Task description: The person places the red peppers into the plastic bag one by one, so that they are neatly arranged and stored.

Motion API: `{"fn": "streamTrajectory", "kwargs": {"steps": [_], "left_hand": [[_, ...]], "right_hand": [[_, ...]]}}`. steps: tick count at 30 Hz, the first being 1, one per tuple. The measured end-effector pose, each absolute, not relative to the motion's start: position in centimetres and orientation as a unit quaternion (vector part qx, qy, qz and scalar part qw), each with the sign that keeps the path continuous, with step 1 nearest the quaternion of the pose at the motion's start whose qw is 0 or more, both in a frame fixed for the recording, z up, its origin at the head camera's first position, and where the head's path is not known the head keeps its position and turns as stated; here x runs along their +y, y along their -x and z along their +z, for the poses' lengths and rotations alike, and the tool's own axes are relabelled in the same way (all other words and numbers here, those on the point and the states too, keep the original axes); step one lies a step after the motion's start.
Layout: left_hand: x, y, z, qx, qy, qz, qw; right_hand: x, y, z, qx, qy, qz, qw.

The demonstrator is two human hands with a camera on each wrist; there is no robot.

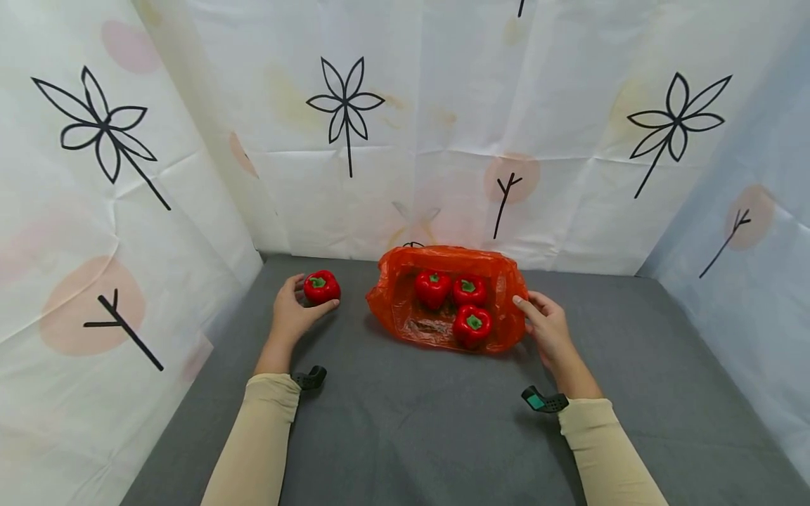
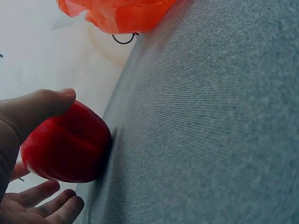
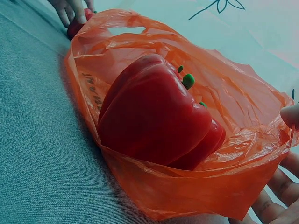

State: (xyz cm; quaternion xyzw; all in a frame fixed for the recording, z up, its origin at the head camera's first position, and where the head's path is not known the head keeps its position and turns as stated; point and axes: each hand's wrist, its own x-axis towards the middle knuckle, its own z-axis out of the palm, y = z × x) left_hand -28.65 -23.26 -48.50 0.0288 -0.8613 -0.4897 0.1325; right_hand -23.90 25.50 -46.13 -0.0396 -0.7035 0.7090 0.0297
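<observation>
At the left of the table a red bell pepper (image 1: 322,287) stands with its green stem up. My left hand (image 1: 294,309) curves around it, thumb on the near side and index finger on the far side. The left wrist view shows the pepper (image 2: 70,142) against the cloth, the other fingers spread just off it. An orange plastic bag (image 1: 405,320) lies with its mouth open toward me, several red bell peppers (image 1: 471,325) inside. My right hand (image 1: 549,327) pinches the bag's right edge between thumb and fingers; the thumb (image 3: 290,115) presses on the rim.
A grey cloth (image 1: 392,414) covers the table. White sheets with drawn flowers (image 1: 344,102) hang behind and at both sides. A thin black loop (image 1: 413,244) shows behind the bag. Each wrist carries a dark strap mount (image 1: 544,400).
</observation>
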Motion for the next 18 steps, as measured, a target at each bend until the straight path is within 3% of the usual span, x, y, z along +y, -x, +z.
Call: {"fn": "streamTrajectory", "kwargs": {"steps": [18], "left_hand": [[-22.71, 29.11, -48.98, -0.851, -0.037, -0.506, 0.134]], "right_hand": [[25.51, 23.83, -46.11, -0.703, 0.036, 0.710, 0.025]]}}
